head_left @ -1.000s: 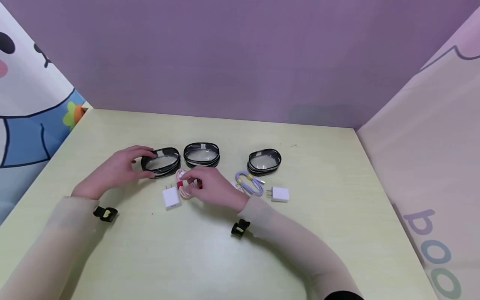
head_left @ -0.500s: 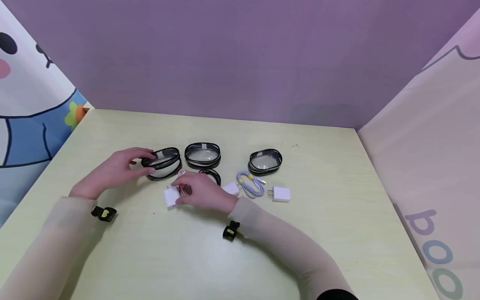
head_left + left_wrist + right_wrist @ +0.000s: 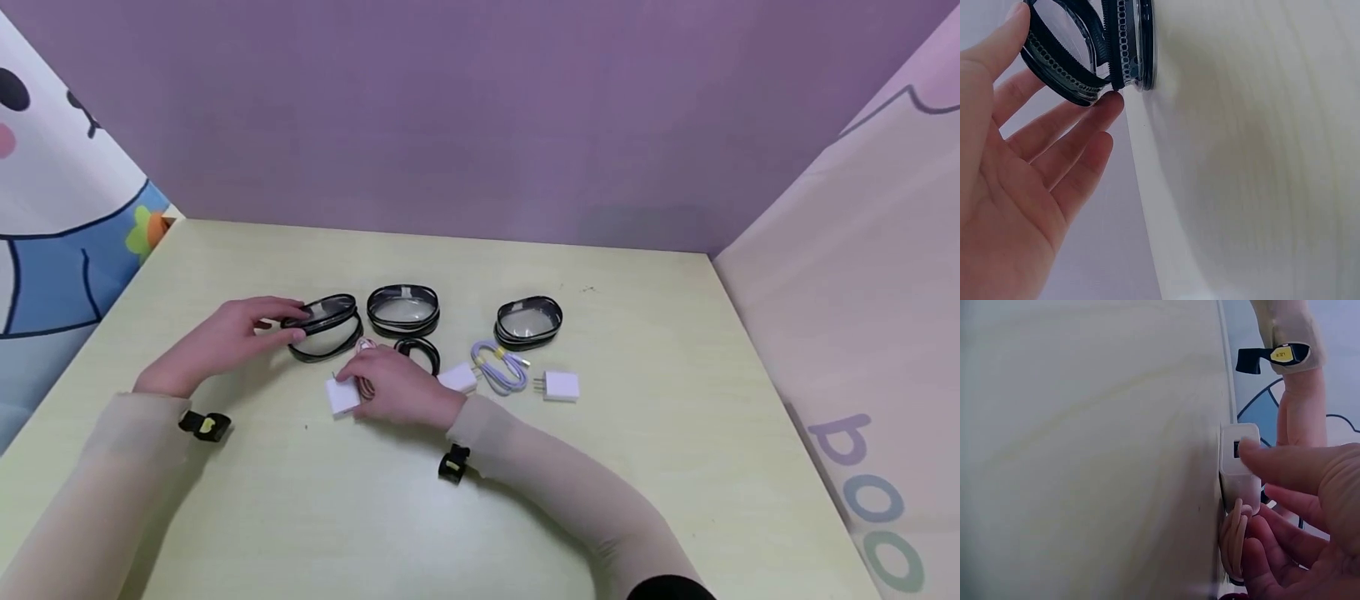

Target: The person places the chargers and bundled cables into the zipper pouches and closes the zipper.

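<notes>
My left hand (image 3: 232, 337) pinches the raised lid of a small clear zip case (image 3: 328, 312) with black trim. In the left wrist view this case (image 3: 1127, 44) stands partly open, the thumb on its lid and fingertips underneath. My right hand (image 3: 397, 390) grips a white charger plug (image 3: 341, 398) in front of the case. Seen from the right wrist, the thumb lies over the USB-port end of the charger (image 3: 1240, 453), with the other fingers behind it. A coiled pink cable (image 3: 1235, 540) lies beside the charger, touched by the fingers and partly hidden in the head view.
Two more clear zip cases, one in the middle (image 3: 405, 310) and one at right (image 3: 528, 322), stand farther back. Before them lie a coiled black cable (image 3: 433, 354), a white charger (image 3: 459, 377), a purple cable (image 3: 501, 368) and another charger (image 3: 561, 386). A purple wall (image 3: 480, 125) rises behind the table.
The left hand has lifted the zip case's lid, opening a gap. My right hand has shifted left and down from the pink cable onto the charger, uncovering the black cable and middle charger.
</notes>
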Demonstrator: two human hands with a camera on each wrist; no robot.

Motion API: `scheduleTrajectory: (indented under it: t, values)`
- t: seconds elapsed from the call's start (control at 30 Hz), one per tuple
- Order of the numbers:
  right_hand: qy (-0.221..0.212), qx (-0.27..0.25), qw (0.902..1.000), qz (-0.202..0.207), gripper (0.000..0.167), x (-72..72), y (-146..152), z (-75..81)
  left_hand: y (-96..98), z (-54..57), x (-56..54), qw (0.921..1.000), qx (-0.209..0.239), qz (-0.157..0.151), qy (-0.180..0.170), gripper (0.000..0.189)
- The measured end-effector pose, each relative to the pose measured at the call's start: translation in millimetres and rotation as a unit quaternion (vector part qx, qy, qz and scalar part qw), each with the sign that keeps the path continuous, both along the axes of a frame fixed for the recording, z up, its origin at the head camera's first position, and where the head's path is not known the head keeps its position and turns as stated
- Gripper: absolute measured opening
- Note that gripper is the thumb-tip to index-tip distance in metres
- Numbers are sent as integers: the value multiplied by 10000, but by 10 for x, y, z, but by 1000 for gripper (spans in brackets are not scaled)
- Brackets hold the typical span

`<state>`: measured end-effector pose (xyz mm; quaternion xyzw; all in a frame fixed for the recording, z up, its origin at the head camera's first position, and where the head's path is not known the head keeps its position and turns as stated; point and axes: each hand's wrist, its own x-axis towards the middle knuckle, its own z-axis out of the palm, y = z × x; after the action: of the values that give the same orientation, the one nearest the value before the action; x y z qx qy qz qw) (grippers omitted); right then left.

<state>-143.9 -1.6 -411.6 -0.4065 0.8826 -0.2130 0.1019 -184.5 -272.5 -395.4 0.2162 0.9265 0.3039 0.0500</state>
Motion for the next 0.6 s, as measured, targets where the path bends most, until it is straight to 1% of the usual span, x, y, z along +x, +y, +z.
scheduleTrajectory:
  t: [0.17, 0.33, 0.4, 0.6]
  values:
    - [34, 104, 9999, -62, 51, 8, -5, -4, -10, -35, -1, 10000, -9, -60, -6, 36]
    - [29, -2, 10000, -79, 50, 13, -23, -12, -29, -69, 13, 9999, 6, -112, 27, 36]
    - [-16, -47, 9999, -130, 51, 13, -31, -13, -33, -70, 16, 10000, 23, -91, 26, 36]
    - [-237, -155, 9991, -309, 51, 25, -43, 27, -45, -44, 31, 9999, -133, -57, 17, 41]
